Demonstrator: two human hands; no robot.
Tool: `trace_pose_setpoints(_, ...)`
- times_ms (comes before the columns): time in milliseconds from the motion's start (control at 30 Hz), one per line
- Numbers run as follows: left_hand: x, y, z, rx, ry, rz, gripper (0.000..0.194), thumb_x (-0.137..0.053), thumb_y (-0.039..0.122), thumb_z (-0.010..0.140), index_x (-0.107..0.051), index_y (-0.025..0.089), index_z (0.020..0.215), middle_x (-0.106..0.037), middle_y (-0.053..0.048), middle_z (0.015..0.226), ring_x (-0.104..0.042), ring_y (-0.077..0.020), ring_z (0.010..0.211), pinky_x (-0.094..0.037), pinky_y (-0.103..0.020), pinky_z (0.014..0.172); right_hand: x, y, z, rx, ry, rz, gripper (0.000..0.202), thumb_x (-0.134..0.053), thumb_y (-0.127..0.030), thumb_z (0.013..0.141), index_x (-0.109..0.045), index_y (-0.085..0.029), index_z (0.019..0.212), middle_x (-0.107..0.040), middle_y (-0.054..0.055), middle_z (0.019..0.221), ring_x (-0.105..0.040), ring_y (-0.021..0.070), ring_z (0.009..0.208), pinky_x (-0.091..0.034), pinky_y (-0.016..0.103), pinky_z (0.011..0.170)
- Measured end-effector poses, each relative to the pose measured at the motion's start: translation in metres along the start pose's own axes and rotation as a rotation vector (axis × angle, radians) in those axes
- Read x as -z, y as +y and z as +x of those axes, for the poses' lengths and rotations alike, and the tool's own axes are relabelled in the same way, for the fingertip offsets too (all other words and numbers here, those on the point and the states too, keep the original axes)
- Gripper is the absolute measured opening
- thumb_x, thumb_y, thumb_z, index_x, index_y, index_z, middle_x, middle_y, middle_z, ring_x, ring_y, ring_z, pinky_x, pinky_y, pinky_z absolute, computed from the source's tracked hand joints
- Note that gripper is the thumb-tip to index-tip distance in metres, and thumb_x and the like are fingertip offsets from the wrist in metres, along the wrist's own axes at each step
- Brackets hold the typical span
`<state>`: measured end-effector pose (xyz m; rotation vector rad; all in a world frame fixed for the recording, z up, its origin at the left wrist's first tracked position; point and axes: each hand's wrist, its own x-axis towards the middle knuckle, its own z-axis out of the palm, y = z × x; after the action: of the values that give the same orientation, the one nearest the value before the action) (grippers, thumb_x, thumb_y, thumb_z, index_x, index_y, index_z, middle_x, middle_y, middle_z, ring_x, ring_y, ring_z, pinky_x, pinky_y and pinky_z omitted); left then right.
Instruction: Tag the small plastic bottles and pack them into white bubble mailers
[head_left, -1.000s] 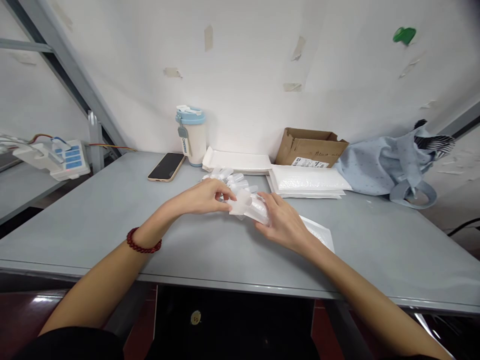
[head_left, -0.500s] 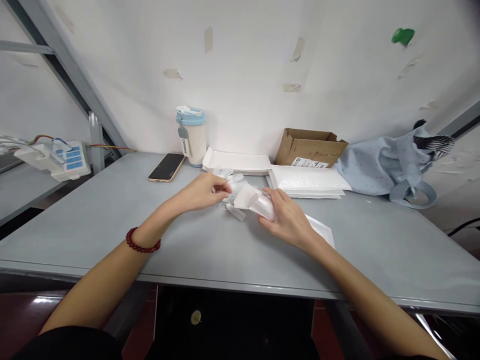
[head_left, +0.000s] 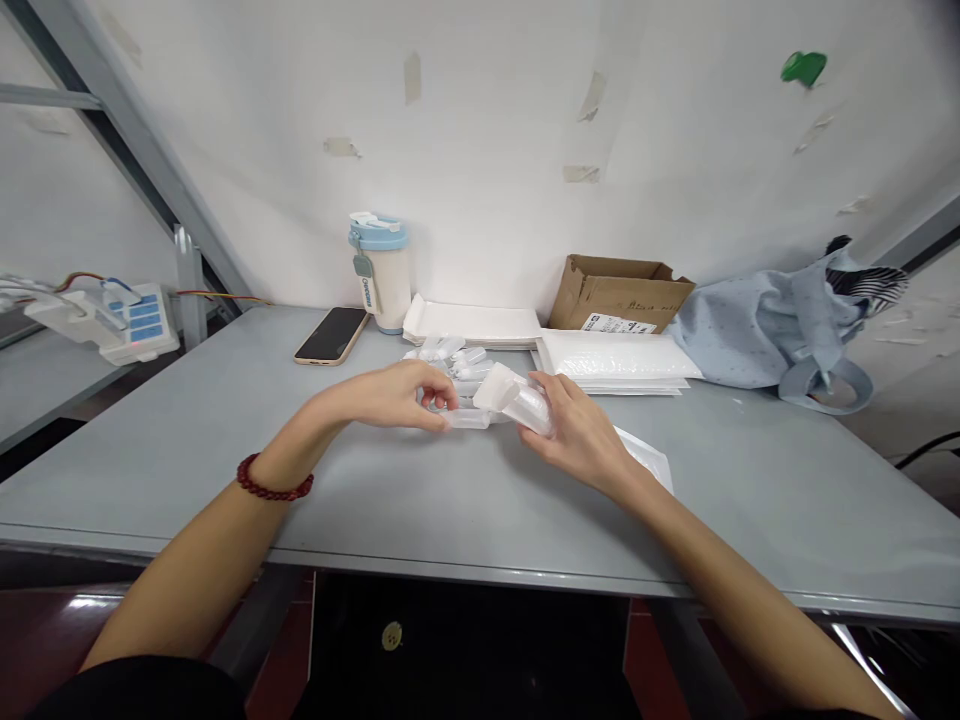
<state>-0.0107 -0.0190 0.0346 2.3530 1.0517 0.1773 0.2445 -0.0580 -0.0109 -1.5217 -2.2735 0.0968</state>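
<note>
My left hand [head_left: 397,393] has its thumb and fingers closed on one end of a small clear plastic bottle [head_left: 470,419], held low over the desk. In my right hand [head_left: 574,430] is a small white bubble mailer [head_left: 517,398], with its flap end facing left toward the bottle. What is inside the mailer, if anything, cannot be made out. Behind my left fingers lies a loose pile of similar clear bottles [head_left: 441,347], partly hidden by that hand. Another white bubble mailer [head_left: 646,458] lies flat on the desk, partly under my right forearm.
Stacks of white bubble mailers [head_left: 480,322] line the back of the grey desk [head_left: 420,510]. A phone [head_left: 331,335] and a blue-lidded cup [head_left: 390,275] stand left, a cardboard box [head_left: 622,295] and a blue cloth bag [head_left: 750,320] right. A power strip [head_left: 139,325] is far left.
My left hand has come slightly nearer, and a bottle now lies level at its fingertips. My right hand and its mailer have hardly moved.
</note>
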Motion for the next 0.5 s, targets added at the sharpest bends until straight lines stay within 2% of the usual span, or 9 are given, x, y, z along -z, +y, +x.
trace_pose_setpoints(100,0.010,0.003,-0.006,-0.003,0.062,-0.053,0.022,-0.063,0.036,0.077,-0.070,0.020,0.089,-0.067,-0.001,0.092,-0.054,-0.0131,0.073,-0.040,-0.022,0.063,0.001,-0.001,0.000,0.010,-0.019,-0.004,0.058,-0.057,-0.028,0.074,-0.044,-0.012,0.129,-0.059,0.014,0.106,-0.057,0.0298,0.097,-0.049,0.042,0.080)
trace_pose_setpoints(167,0.007,0.003,-0.005,0.011,0.138,-0.070,0.022,-0.062,0.036,0.079,-0.069,0.019,0.091,-0.068,-0.001,0.089,-0.056,-0.0135,0.073,-0.040,-0.023,0.062,0.000,-0.002,-0.001,0.033,-0.025,-0.004,0.059,-0.056,-0.028,0.074,-0.044,-0.012,0.129,-0.059,0.014,0.107,-0.057,0.0304,0.099,-0.048,0.043,0.081)
trace_pose_setpoints(267,-0.006,0.000,0.002,-0.026,0.249,-0.003,0.023,-0.064,0.034,0.080,-0.070,0.017,0.095,-0.068,-0.003,0.085,-0.058,-0.0157,0.076,-0.041,-0.025,0.066,-0.002,-0.006,-0.002,0.062,-0.041,-0.003,0.059,-0.056,-0.026,0.073,-0.044,-0.012,0.129,-0.059,0.014,0.108,-0.057,0.0302,0.099,-0.049,0.043,0.081)
trace_pose_setpoints(400,-0.028,-0.003,0.013,-0.181,0.277,0.146,0.019,-0.062,0.028,0.085,-0.073,0.019,0.097,-0.070,-0.005,0.089,-0.059,-0.0188,0.085,-0.043,-0.030,0.075,-0.007,-0.010,-0.005,0.103,-0.066,-0.003,0.058,-0.056,-0.024,0.072,-0.045,-0.012,0.128,-0.059,0.015,0.109,-0.057,0.0295,0.097,-0.049,0.043,0.081)
trace_pose_setpoints(500,-0.040,0.001,0.018,-0.255,0.319,0.136,0.020,-0.061,0.026,0.087,-0.072,0.016,0.101,-0.069,-0.007,0.093,-0.060,-0.0190,0.087,-0.044,-0.030,0.077,-0.010,-0.010,-0.005,0.130,-0.060,0.002,0.058,-0.056,-0.025,0.073,-0.044,-0.011,0.128,-0.059,0.015,0.108,-0.057,0.0298,0.098,-0.049,0.044,0.083)
